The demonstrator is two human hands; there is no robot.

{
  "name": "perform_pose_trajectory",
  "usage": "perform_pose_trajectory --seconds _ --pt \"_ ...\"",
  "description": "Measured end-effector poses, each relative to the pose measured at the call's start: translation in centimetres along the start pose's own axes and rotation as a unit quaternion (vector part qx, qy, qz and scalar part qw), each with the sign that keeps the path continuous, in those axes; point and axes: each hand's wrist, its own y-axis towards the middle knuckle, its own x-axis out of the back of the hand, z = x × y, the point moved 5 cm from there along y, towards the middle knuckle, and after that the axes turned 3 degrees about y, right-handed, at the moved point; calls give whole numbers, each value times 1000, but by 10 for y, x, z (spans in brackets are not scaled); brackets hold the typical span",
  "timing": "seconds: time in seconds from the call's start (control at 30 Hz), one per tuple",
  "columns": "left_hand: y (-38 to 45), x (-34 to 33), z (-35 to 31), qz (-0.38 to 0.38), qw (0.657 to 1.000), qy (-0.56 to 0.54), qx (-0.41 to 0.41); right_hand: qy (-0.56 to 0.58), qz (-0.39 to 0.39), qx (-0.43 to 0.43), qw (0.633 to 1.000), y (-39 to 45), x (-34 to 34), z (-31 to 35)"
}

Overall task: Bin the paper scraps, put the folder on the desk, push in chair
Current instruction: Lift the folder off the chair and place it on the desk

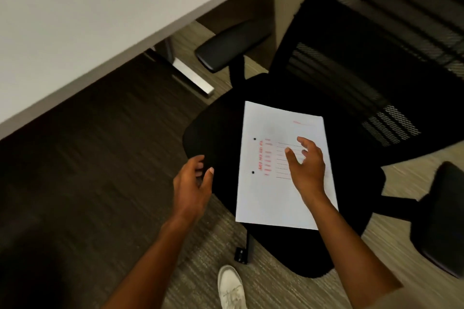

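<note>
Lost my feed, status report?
Left hand open, right hand open above white paper folder. Folder flat on black office chair seat. Nothing blocking.

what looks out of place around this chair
The white folder lies askew on the chair seat rather than on the desk, one corner past the front edge. The chair is pulled out from the desk. The right hand is over the folder; the left hand is by the seat edge.

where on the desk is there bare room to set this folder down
The whole visible desk top is bare, from its near edge to the right corner above the chair's armrest. The crowded spot is the chair seat, under the folder.
</note>
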Motion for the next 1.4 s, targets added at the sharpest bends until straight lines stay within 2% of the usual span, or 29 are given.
perform_pose_trajectory --seconds 0.27,0.47,0.77,0.9,1.17,1.4 --pt "19 -69 -30 51 997 58 -25 -19 -50 -61 997 30 66 -64" --pt "23 -89 -34 72 994 84 5 -17 -39 -135 990 34 75 -93" --pt "13 -95 -26 88 991 57 77 -8 -8 -169 985 32 72 -103" --pt "4 -87 -18 82 990 51 106 3 -3 -173 985 27 68 -106" --pt "-3 -52 -38 73 990 0 119 109 2 -189 976 12 59 -90" --pt "7 14 -103 48 993 -38 96 203 4 -161 966 16 70 -10"
